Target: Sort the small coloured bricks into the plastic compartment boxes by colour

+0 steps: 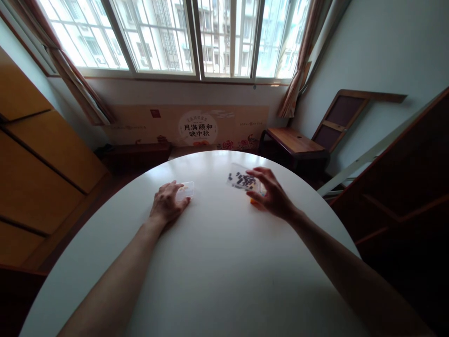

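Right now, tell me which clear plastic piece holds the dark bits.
The clear container under the right hand; the clear piece at the left hand looks empty.

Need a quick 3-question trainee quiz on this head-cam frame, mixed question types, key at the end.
1. True or false: the left hand rests on a small clear lid lying on the white table.
2. Multiple choice: the right hand holds A) a mug, B) a clear box with dark pieces inside, C) a book.
3. Fill in: a small ____-coloured piece shows just under the right hand.

Key: 1 true; 2 B; 3 orange.
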Available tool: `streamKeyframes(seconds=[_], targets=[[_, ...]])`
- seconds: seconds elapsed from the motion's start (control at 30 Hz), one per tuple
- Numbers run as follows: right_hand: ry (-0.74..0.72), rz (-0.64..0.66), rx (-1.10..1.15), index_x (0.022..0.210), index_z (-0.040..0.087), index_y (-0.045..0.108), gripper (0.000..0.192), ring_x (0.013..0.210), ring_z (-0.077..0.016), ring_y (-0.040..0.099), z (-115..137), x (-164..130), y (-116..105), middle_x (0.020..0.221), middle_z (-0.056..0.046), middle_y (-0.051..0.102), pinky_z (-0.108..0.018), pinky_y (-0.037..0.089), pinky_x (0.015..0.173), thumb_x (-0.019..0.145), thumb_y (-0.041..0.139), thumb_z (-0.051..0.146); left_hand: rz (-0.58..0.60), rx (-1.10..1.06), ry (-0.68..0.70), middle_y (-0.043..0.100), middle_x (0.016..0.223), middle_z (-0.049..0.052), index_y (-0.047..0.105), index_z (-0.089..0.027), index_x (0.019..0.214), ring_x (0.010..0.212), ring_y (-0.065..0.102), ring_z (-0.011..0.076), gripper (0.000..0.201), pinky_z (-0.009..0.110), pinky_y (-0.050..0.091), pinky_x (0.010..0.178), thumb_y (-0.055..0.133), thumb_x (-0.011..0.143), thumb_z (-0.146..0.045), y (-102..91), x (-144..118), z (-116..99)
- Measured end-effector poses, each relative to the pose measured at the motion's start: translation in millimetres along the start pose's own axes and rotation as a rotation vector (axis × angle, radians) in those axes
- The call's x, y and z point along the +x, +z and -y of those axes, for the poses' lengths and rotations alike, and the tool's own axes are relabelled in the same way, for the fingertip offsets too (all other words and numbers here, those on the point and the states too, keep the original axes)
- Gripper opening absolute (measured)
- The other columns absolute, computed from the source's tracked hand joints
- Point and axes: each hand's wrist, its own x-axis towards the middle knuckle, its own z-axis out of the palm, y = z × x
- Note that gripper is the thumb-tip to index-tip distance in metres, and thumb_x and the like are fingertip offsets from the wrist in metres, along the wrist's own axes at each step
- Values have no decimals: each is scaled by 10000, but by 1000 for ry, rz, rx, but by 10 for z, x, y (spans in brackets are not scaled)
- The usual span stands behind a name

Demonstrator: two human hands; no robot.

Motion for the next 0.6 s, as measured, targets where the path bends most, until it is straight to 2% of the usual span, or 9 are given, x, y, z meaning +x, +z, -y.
streamKeyframes(seconds=[0.03,0.13,0.23,0.37,0.47,0.53,0.6], targets=[[30,-49,-23,1306,274,496,501,1213,-272,460,-96,-57,-128,1293,-101,450,-485,403,1037,824,633,285,-1,9,10,527,1345,122,563,-216,1197,1236,456,339,490,483,396,1003,546,786,-482,-3,2,-5],[127,-70,-77,1241,253,557,434,1173,-280,498,-397,-217,-362,1256,-103,481,-493,420,1021,816,627,304,17,32,36,542,1338,98,569,-242,1225,1201,470,346,482,505,406,982,526,796,-458,-20,12,-20],[174,-49,-104,1228,251,575,422,1187,-286,501,-596,-325,-403,1271,-104,488,-494,435,1011,814,619,322,42,16,68,531,1349,108,557,-217,1267,1201,472,343,512,504,389,1012,512,778,-360,-27,25,-28],[186,-70,-104,1297,257,523,468,1268,-291,455,-652,-377,-348,1371,-108,455,-510,393,1058,838,587,321,95,-73,103,515,1357,114,546,-194,1285,1190,500,313,520,471,394,1039,494,792,-352,1,26,-106],[179,-100,-89,1372,266,438,549,1324,-297,403,-638,-424,-320,1445,-111,391,-522,367,1081,845,581,331,64,-174,130,542,1324,113,558,-191,1253,1182,501,309,480,476,419,1022,527,811,-376,12,63,-351],[172,-121,-88,1412,275,374,618,1350,-299,368,-641,-475,-317,1470,-112,355,-525,361,1087,839,595,346,-31,-272,141,567,1293,113,552,-188,1232,1184,497,298,440,472,441,1002,549,823,-351,-26,146,-645],[182,-149,-86,1432,287,331,660,1360,-298,353,-661,-529,-317,1471,-112,348,-524,374,1078,835,605,358,-130,-377,174,570,1294,99,536,-201,1218,1185,500,281,408,478,437,1009,575,828,-314,-112,280,-1027]])
